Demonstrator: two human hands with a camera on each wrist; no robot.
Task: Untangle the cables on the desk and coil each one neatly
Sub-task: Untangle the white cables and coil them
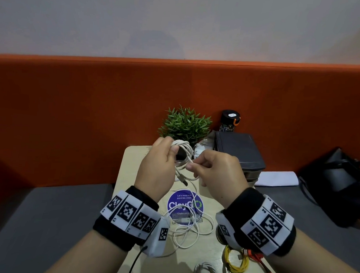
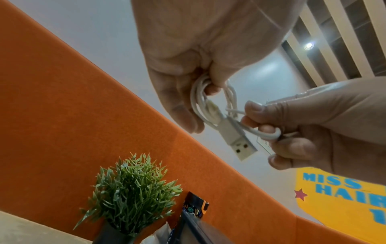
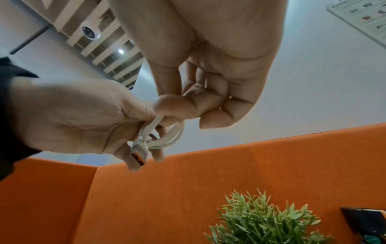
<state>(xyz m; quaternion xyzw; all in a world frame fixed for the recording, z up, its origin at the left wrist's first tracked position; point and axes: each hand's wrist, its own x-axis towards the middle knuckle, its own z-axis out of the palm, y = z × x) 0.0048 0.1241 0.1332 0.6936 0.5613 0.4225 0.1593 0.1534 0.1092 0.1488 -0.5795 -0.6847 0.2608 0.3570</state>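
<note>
A white USB cable [image 1: 182, 150] is held up above the desk in small loops. My left hand [image 1: 159, 166] grips the bundle of loops [image 2: 200, 102], and the cable's USB plug [image 2: 238, 140] hangs free below it. My right hand [image 1: 212, 170] pinches a strand of the same cable [image 2: 269, 133] just right of the bundle, thumb against curled fingers. In the right wrist view the plug [image 3: 138, 153] sticks out beneath the left hand's fingers. A loose tangle of white cable [image 1: 188, 226] lies on the beige desk [image 1: 131, 165] below the hands.
A yellow coiled cable [image 1: 235, 260], an orange cable [image 1: 260, 261] and another white coil [image 1: 206, 270] lie at the desk's near right. A potted plant [image 1: 185, 124], a patterned bottle [image 1: 229, 120] and dark folders [image 1: 238, 152] stand at the back, against the orange partition [image 1: 74, 112].
</note>
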